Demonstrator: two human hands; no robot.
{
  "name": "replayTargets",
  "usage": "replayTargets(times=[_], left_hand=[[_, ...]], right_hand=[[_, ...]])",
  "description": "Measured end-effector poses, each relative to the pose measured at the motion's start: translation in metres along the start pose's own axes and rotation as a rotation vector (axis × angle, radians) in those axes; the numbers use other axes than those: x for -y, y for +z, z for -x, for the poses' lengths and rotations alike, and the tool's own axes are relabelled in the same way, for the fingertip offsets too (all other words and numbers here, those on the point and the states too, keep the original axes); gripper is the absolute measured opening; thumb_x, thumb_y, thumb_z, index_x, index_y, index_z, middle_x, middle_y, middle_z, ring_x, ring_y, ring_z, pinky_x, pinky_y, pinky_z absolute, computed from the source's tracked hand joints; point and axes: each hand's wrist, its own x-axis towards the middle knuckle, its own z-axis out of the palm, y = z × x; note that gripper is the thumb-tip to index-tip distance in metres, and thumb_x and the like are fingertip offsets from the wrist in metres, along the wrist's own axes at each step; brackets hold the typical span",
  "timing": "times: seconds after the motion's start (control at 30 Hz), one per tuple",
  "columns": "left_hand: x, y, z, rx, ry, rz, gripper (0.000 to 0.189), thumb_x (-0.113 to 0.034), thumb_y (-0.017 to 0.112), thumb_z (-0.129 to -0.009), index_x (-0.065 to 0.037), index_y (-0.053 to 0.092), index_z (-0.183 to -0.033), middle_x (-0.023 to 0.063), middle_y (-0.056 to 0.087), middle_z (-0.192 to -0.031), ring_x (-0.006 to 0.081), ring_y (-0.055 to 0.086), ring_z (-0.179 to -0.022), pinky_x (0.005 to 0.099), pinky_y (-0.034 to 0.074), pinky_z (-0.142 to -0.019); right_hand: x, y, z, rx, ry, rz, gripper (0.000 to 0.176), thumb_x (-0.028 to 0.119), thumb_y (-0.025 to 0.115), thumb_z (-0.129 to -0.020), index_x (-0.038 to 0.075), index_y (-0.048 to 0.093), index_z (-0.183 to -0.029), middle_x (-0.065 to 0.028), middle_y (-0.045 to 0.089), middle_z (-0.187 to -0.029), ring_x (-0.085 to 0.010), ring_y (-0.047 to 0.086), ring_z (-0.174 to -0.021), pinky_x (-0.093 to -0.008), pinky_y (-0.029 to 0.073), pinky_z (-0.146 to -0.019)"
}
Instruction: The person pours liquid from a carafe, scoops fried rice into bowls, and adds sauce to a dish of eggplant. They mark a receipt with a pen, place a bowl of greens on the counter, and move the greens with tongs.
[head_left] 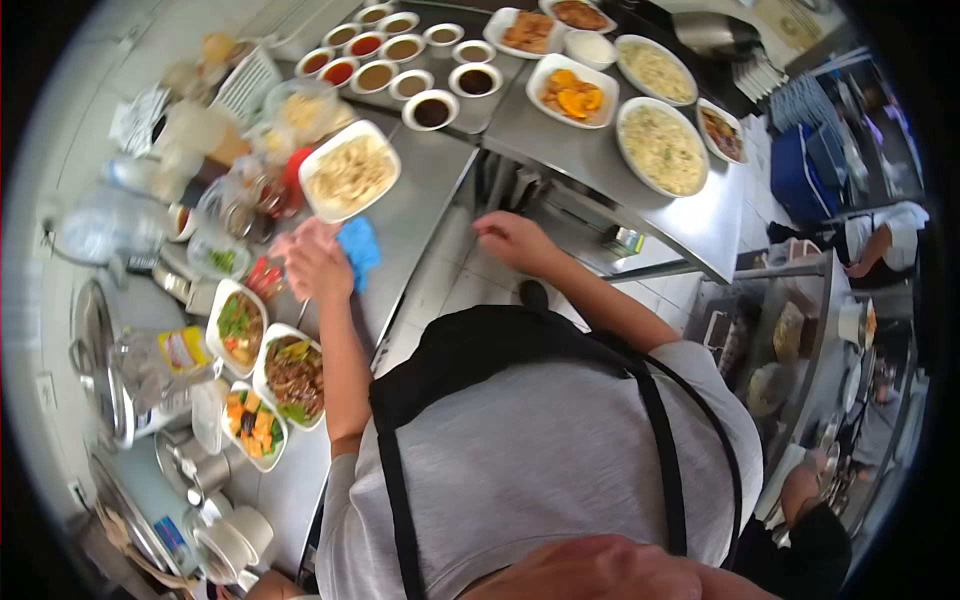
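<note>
My left hand [320,275] is closed on a pink cloth [303,245] lying on the steel counter [425,215]. Against that cloth is a blue cloth [360,252]. Just beyond them stands a white dish of pale shredded food [352,175]. Over the gap between the two counters hangs my right hand [508,240], its fingers curled and nothing visible in them. Nearer my body, left of my left forearm, are white dishes: one with greens and meat [238,325], one with brown meat [292,375] and one with orange cubes [254,425].
Several small sauce bowls [431,110] stand at the back. The right-hand counter [555,155] bears oval dishes of pale food [662,147] and a dish with orange slices [572,92]. Bottles and bags crowd the left wall. Another person [890,240] is at the far right.
</note>
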Motion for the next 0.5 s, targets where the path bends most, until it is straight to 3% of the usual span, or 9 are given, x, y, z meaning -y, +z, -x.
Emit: replayTargets(times=[0.03,0.1,0.17,0.27,0.33,0.37,0.43,0.5], left_hand=[[0.000,0.005,0.003,-0.051,0.017,-0.013,0.061,-0.040,0.045,-0.079,-0.005,0.027,-0.125,0.0249,0.025,-0.127,0.0413,0.019,-0.118,0.0527,0.017,-0.094],[0.000,0.006,0.002,-0.089,0.009,-0.023,0.060,-0.040,0.044,-0.080,-0.007,0.026,-0.126,0.0231,0.025,-0.128,0.0403,0.019,-0.119,0.0519,0.017,-0.095],[-0.001,0.005,0.000,-0.060,-0.045,-0.018,0.058,-0.039,0.044,-0.080,-0.009,0.028,-0.126,0.0223,0.024,-0.128,0.0397,0.019,-0.119,0.0516,0.017,-0.095],[0.004,0.011,-0.002,-0.102,-0.055,-0.026,0.051,-0.036,0.043,-0.082,-0.012,0.033,-0.125,0.0204,0.026,-0.128,0.0386,0.021,-0.118,0.0503,0.017,-0.095],[0.022,0.021,-0.014,-0.170,0.269,-0.214,0.040,-0.030,0.040,-0.084,-0.011,0.038,-0.120,0.0180,0.031,-0.126,0.0357,0.028,-0.116,0.0469,0.023,-0.094],[0.030,0.019,-0.012,-0.201,0.401,-0.324,0.036,-0.027,0.039,-0.085,-0.010,0.041,-0.118,0.0168,0.034,-0.125,0.0343,0.031,-0.115,0.0452,0.025,-0.094],[-0.005,-0.011,-0.006,-0.313,0.394,-0.205,0.027,-0.020,0.039,-0.085,-0.010,0.049,-0.108,0.0115,0.046,-0.115,0.0313,0.041,-0.107,0.0424,0.031,-0.089],[-0.034,-0.042,0.003,-0.118,0.049,0.258,0.024,-0.019,0.041,-0.084,-0.006,0.051,-0.101,0.0096,0.050,-0.108,0.0279,0.044,-0.102,0.0400,0.035,-0.085]], right_hand=[[-0.021,-0.023,0.014,-0.089,0.096,-0.099,0.025,0.016,0.049,-0.077,0.007,0.051,-0.101,-0.0063,0.054,-0.088,-0.0182,0.055,-0.079,-0.0303,0.044,-0.063],[-0.035,-0.082,0.042,-0.318,0.536,-0.525,0.033,0.017,0.047,-0.079,0.009,0.042,-0.110,-0.0057,0.053,-0.080,-0.0171,0.056,-0.067,-0.0285,0.044,-0.057],[-0.062,-0.132,0.070,-0.590,0.739,-0.760,0.047,0.017,0.046,-0.078,0.010,0.026,-0.121,-0.0074,0.052,-0.079,-0.0212,0.056,-0.063,-0.0317,0.044,-0.055],[-0.083,-0.185,0.089,-0.781,0.735,-1.022,0.057,0.018,0.046,-0.078,0.012,0.014,-0.125,-0.0128,0.049,-0.087,-0.0276,0.056,-0.068,-0.0354,0.044,-0.055],[-0.101,-0.210,0.092,-0.760,0.648,-1.093,0.056,0.020,0.046,-0.078,0.012,0.016,-0.124,-0.0193,0.046,-0.098,-0.0321,0.056,-0.074,-0.0379,0.045,-0.057],[-0.126,-0.223,0.095,-0.600,0.535,-1.161,0.046,0.020,0.042,-0.080,0.011,0.023,-0.121,-0.0190,0.044,-0.104,-0.0343,0.055,-0.081,-0.0392,0.045,-0.062],[-0.140,-0.235,0.093,-0.563,0.558,-1.148,0.036,0.025,0.034,-0.085,0.005,0.032,-0.116,-0.0151,0.047,-0.106,-0.0351,0.052,-0.092,-0.0403,0.043,-0.071],[-0.147,-0.244,0.088,-0.457,0.658,-1.191,0.037,0.026,0.036,-0.085,0.003,0.040,-0.113,-0.0147,0.047,-0.108,-0.0268,0.047,-0.098,-0.0386,0.037,-0.083]])
